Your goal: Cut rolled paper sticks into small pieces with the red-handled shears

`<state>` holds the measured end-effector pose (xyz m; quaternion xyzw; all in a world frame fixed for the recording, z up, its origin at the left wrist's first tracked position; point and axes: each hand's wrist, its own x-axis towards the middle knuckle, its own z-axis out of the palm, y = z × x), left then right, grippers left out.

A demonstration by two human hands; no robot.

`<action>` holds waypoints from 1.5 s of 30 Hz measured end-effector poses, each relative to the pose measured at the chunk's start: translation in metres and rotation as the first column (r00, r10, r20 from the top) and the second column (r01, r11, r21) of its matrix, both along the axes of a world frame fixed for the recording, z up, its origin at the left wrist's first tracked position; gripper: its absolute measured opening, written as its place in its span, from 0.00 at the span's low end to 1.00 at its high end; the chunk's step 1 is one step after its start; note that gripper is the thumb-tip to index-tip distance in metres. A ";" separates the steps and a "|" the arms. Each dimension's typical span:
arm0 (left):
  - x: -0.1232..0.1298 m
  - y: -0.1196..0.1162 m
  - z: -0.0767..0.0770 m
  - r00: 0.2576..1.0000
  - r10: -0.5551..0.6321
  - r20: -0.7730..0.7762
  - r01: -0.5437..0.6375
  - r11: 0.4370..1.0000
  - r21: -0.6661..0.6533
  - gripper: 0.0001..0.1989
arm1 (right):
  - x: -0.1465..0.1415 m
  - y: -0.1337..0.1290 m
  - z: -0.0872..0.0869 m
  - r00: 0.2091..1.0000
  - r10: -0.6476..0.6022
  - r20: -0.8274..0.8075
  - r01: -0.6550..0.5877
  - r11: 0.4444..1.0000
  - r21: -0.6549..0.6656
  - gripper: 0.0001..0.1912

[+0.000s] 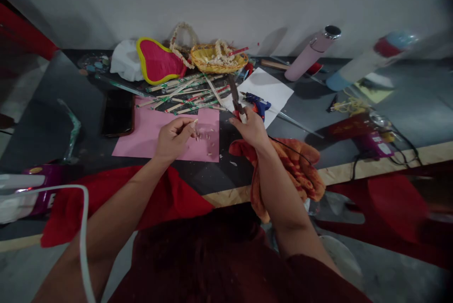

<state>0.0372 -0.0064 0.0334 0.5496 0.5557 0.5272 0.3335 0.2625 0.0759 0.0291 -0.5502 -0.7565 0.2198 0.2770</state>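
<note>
Over the pink sheet of paper (148, 138), my left hand (171, 138) is closed in a pinch on a small pale piece (194, 123). Several small pale bits (203, 135) lie scattered on the paper beside its fingertips. My right hand (253, 127) is wrapped round a dark-bladed tool (233, 90), perhaps scissors, whose blade points away from me. Its handle is mostly hidden by the fingers. Just behind that hand a blue glue gun (260, 104) rests on a white sheet of paper (274, 88).
Wooden sticks in printed wrappers (184, 93) lie behind the pink paper. A yellow basket (201, 60) holds a beige piece. A phone (118, 113) lies left; a pink flask (311, 55) stands right. An orange towel (293, 166) and red cloth (177, 194) lie along the front edge.
</note>
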 end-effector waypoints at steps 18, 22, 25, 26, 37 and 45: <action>-0.005 0.005 -0.005 0.905 0.105 0.412 -0.079 0.994 -0.080 0.14 | -0.013 -0.024 0.004 0.885 0.329 0.328 -0.364 0.930 0.050 0.13; -0.005 0.004 -0.003 0.907 0.094 0.412 -0.070 0.995 -0.073 0.13 | -0.019 -0.033 0.009 0.868 0.301 0.395 -0.351 0.935 0.058 0.14; -0.004 0.003 -0.002 0.905 0.099 0.415 -0.076 0.995 -0.070 0.14 | -0.022 -0.036 0.011 0.859 0.283 0.426 -0.345 0.936 0.074 0.15; -0.004 0.004 -0.002 0.900 0.103 0.423 -0.080 0.994 -0.071 0.14 | -0.022 -0.036 0.012 0.856 0.283 0.433 -0.346 0.935 0.073 0.16; -0.003 0.003 -0.003 0.895 0.100 0.434 -0.076 0.995 -0.072 0.14 | -0.028 -0.043 0.014 0.838 0.261 0.479 -0.345 0.934 0.096 0.15; -0.006 0.005 -0.003 0.888 0.135 0.439 -0.110 0.990 -0.083 0.14 | -0.027 -0.039 0.009 0.873 0.286 0.394 -0.350 0.932 0.099 0.12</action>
